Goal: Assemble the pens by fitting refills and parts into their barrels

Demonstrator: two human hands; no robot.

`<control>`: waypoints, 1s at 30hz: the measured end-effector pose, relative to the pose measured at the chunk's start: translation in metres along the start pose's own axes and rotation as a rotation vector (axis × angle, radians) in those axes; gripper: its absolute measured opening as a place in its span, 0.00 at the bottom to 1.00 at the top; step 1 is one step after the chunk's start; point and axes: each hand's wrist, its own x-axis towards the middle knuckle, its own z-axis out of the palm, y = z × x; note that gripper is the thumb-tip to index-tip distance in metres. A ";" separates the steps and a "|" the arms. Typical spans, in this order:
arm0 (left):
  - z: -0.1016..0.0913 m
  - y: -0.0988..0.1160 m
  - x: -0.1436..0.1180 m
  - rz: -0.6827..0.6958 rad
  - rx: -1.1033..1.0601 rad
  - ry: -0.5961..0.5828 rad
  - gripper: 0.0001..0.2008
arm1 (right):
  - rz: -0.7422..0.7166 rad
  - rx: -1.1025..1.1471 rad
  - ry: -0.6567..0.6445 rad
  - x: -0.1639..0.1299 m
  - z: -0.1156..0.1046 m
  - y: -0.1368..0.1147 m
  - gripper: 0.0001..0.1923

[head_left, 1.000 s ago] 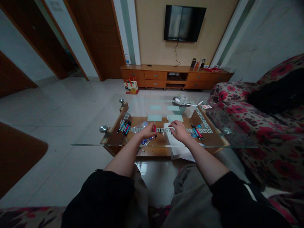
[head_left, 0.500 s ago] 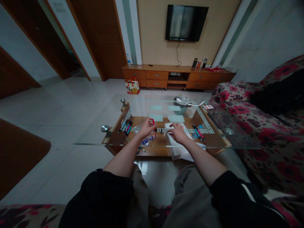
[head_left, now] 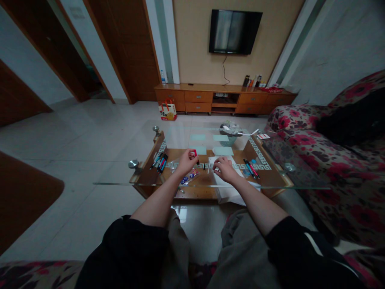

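My left hand (head_left: pixel 187 161) is closed, pinching a red and black pen part (head_left: pixel 195 154) upright above the glass tabletop. Just right of it, a small black piece (head_left: pixel 204 166) and a thin white stick (head_left: pixel 208 169) lie on the glass. My right hand (head_left: pixel 224 169) hovers beside the white stick with fingers bent and somewhat apart, and nothing shows between them. Below my left hand is a clear plastic bag (head_left: pixel 192 175) with blue and red print. Several pens (head_left: pixel 162 162) lie to the left, and more pens (head_left: pixel 251 168) to the right.
The glass coffee table (head_left: pixel 114 184) has metal knobs at its corners. A white box (head_left: pixel 225 194) shows beneath the glass under my right arm. A waste basket (head_left: pixel 230 140) stands beyond the table, and a floral sofa (head_left: pixel 300 124) is on the right.
My right hand has shifted slightly right and its fingers have curled in more. My left hand still holds the red and black part, turned slightly.
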 end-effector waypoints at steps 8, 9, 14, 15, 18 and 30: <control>0.006 0.021 -0.010 0.095 0.019 -0.091 0.13 | 0.077 0.253 0.328 0.006 -0.013 -0.010 0.06; 0.007 0.025 -0.012 0.122 0.054 -0.099 0.13 | 0.115 0.298 0.382 0.007 -0.015 -0.014 0.07; 0.006 0.042 -0.019 0.282 0.280 -0.219 0.12 | 0.292 0.510 0.553 0.008 -0.026 -0.036 0.10; 0.006 0.044 -0.020 0.304 0.306 -0.247 0.12 | 0.296 0.545 0.566 0.009 -0.028 -0.039 0.10; 0.007 0.048 -0.021 0.362 0.345 -0.308 0.11 | 0.287 0.622 0.597 0.009 -0.031 -0.044 0.12; 0.011 0.036 -0.019 0.509 0.361 -0.311 0.11 | 0.221 0.595 0.578 0.009 -0.031 -0.043 0.12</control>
